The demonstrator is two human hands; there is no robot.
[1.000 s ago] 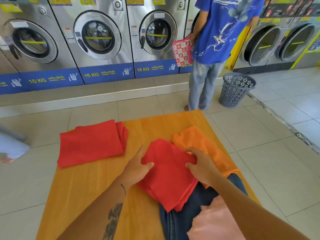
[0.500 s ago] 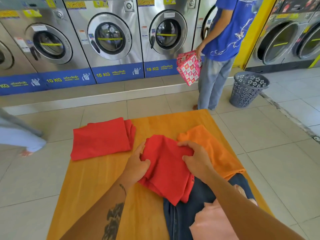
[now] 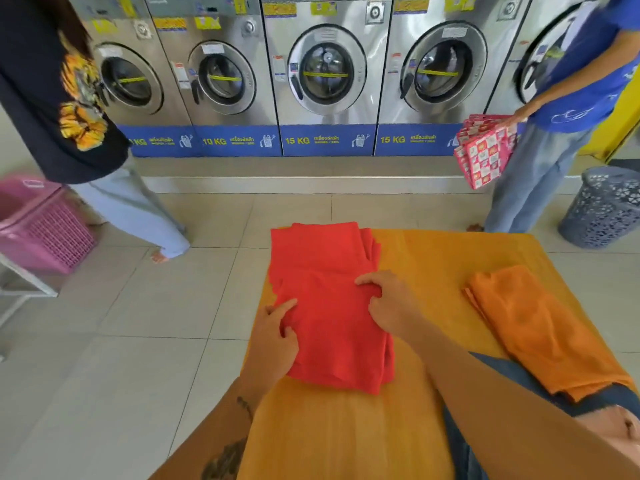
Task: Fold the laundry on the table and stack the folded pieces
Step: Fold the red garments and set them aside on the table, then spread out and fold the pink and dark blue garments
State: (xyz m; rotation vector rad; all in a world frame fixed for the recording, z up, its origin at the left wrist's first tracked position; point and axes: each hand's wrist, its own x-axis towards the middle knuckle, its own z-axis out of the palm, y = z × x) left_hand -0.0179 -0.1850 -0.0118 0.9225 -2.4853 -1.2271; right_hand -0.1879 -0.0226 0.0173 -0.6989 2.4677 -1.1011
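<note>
A folded red cloth (image 3: 339, 344) lies on top of another folded red piece (image 3: 318, 247) at the far left of the orange table (image 3: 426, 258). My left hand (image 3: 277, 337) grips the near left edge of the top red cloth. My right hand (image 3: 388, 299) pinches its upper right part. A folded orange cloth (image 3: 540, 327) lies to the right, apart from the red stack. Dark blue jeans (image 3: 464, 455) lie at the near right edge, partly hidden by my right arm.
A row of washing machines (image 3: 325, 74) lines the far wall. A person in a dark shirt (image 3: 52, 98) stands at the left beside a pink basket (image 3: 41, 223). A person in blue (image 3: 571, 81) holds a checked bag (image 3: 485, 150) near a grey basket (image 3: 606, 206).
Both hands carried the folded red cloth from the table's middle to the left and set it on the other red piece. The camera view swung left.
</note>
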